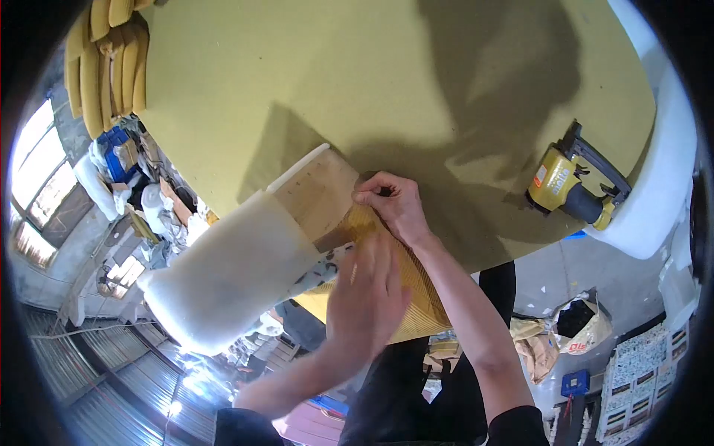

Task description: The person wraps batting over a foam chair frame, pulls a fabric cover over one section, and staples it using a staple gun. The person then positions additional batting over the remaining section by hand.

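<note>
My right hand (396,204) pinches the edge of a yellow ribbed fabric (416,301) at the corner of a wooden board (316,189). My left hand (366,290) is blurred by motion, with its fingers stretched out over the fabric near the board's lower edge. Whether it touches the fabric, I cannot tell. White foam padding (230,267) wraps the left part of the board and hangs past the table's edge. A bit of spotted cloth shows between the foam and my left hand.
A yellow and black staple gun (569,178) lies on the right of the olive-covered table (223,67). Yellow padded pieces (108,67) are stacked at the far left. White foam (662,163) borders the table's right side. Bags (584,323) and a blue box (575,383) sit on the floor.
</note>
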Motion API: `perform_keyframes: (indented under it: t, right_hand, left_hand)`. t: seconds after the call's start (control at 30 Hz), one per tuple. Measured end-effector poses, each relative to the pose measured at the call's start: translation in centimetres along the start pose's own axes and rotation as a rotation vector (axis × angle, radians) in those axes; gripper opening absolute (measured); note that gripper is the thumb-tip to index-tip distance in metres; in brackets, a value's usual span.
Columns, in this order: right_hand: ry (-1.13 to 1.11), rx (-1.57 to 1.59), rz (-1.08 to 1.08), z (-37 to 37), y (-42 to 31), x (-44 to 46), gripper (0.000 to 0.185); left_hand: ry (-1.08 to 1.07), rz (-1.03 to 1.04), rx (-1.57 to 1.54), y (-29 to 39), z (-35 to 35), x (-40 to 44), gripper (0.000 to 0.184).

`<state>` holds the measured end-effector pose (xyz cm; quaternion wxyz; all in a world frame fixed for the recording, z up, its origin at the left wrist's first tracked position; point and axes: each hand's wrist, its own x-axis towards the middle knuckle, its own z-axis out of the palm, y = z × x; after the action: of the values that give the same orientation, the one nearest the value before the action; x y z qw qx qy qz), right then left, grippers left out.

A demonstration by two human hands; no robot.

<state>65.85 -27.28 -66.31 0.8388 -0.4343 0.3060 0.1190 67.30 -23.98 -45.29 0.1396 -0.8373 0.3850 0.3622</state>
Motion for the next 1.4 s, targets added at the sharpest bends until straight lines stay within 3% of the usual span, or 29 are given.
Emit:
perform_keyframes:
  t: [0.27,0.37,0.47,0.53,0.63,0.7,0.83,0.9,1.03,1.13,1.2,1.27,1.33,1.4]
  right_hand:
    - [-0.061,-0.027,0.049,-1.2,-2.5,-0.3,0.016]
    - [-0.043,-0.083,-0.099,-1.0,-1.9,-0.5,0.017]
    - [0.020,-0.319,-0.209,-1.9,-2.9,-1.2,0.020]
    - [0.117,-0.644,-0.372,-4.9,-5.8,-3.8,0.023]
    - [0.491,-1.080,-0.717,-13.1,-10.4,-8.7,0.038]
    - [0.685,-1.363,-0.584,-17.1,-11.7,-11.5,0.052]
    - [0.535,-1.533,-0.476,-21.2,-11.6,-13.3,0.065]
    - [0.520,-1.708,-0.639,-23.2,-11.6,-12.1,0.074]
    - [0.523,-1.653,-0.508,-24.1,-13.4,-11.3,0.094]
    - [0.457,-1.676,-0.379,-23.1,-14.9,-11.9,0.096]
    - [0.416,-1.573,-0.408,-20.6,-16.4,-13.1,0.094]
    - [0.219,-1.182,-0.220,-17.2,-17.4,-13.5,0.079]
    - [0.007,-0.811,-0.175,-15.6,-15.1,-11.8,0.069]
    - [-0.137,-0.725,-0.348,-15.0,-11.3,-8.4,0.058]
  left_hand:
    - [-0.129,-0.037,0.172,-2.0,2.0,3.5,0.068]
    - [-0.149,-0.025,0.203,-2.2,2.0,3.4,0.069]
    - [-0.145,0.000,0.216,-2.8,2.0,4.0,0.071]
    - [-0.155,0.016,0.213,-2.9,2.1,4.0,0.071]
    - [-0.137,0.006,0.184,-3.1,2.3,3.7,0.072]
    - [-0.136,0.000,0.167,-3.1,2.1,3.9,0.072]
    - [-0.143,0.003,0.158,-3.2,2.4,4.0,0.072]
    - [-0.145,0.020,0.188,-3.5,2.3,3.9,0.071]
    - [-0.120,0.018,0.169,-3.5,2.4,3.9,0.071]
    - [-0.126,0.004,0.135,-3.7,2.4,3.8,0.070]
    - [-0.101,0.013,0.141,-3.8,2.8,3.7,0.069]
    - [-0.104,0.007,0.131,-3.8,2.5,3.9,0.069]
    - [-0.116,0.004,0.114,-3.6,2.3,3.8,0.069]
    - [-0.125,-0.007,0.091,-3.5,2.1,4.1,0.067]
